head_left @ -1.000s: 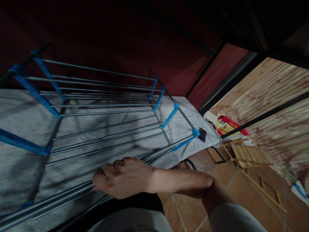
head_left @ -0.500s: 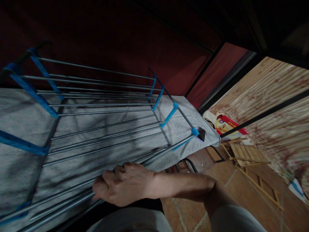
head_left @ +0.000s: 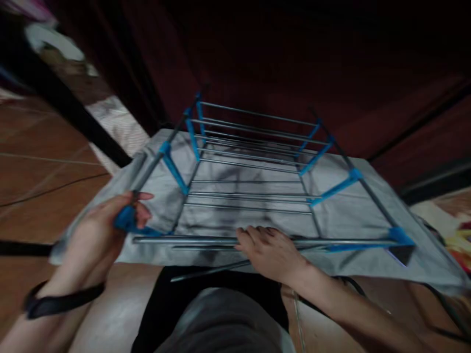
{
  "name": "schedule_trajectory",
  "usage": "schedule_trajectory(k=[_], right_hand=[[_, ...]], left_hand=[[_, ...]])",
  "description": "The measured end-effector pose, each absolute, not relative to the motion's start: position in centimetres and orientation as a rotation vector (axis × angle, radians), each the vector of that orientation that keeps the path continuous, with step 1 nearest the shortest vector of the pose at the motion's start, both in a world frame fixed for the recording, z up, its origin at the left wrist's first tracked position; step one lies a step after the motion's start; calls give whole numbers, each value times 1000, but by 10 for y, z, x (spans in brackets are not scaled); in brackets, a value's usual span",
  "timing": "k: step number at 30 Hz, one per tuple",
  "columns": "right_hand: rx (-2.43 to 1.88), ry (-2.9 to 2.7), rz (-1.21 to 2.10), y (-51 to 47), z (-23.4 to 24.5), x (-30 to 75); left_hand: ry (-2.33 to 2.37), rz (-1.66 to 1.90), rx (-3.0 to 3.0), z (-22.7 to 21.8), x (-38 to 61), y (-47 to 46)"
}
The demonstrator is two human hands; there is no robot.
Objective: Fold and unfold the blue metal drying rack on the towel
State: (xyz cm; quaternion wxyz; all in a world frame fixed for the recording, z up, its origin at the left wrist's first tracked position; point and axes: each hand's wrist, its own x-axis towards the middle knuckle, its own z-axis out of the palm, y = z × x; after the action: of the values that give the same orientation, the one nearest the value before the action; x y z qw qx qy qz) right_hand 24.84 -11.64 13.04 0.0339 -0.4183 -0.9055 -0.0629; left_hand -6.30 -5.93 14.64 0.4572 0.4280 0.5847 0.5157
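A shoe rack [head_left: 253, 195] of thin metal tubes and blue plastic brackets lies on a grey cloth-covered table. At its near left corner my left hand [head_left: 106, 220] is closed around a blue bracket [head_left: 127, 218] at the end of a dark side pole [head_left: 149, 171]. My right hand [head_left: 270, 247] wraps over several metal tubes [head_left: 206, 240] along the near side. Their right ends run to the blue bracket [head_left: 402, 236] at the near right corner; one tube's left end stops short of the left bracket. Another loose tube [head_left: 206, 272] slants out below my right hand.
The grey cloth [head_left: 346, 215] covers the table up to a dark red curtain [head_left: 257, 59] behind. A phone [head_left: 403, 254] lies beside the right bracket. Dark frame poles [head_left: 84, 108] stand at the left. Tiled floor [head_left: 47, 132] and a cable [head_left: 55, 192] show there.
The view has swung left and my left hand has come into view, holding the left corner bracket. My right hand still grips tubes on the near side.
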Motion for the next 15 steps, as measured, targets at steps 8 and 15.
schedule_trajectory(k=[8,15], right_hand=[[-1265,-2759,-316,-118,132,246],[-1270,-2746,-359,-112,134,247]], left_hand=[[1350,1300,1037,145,-55,-60],[1323,1295,1035,143,-60,-62]])
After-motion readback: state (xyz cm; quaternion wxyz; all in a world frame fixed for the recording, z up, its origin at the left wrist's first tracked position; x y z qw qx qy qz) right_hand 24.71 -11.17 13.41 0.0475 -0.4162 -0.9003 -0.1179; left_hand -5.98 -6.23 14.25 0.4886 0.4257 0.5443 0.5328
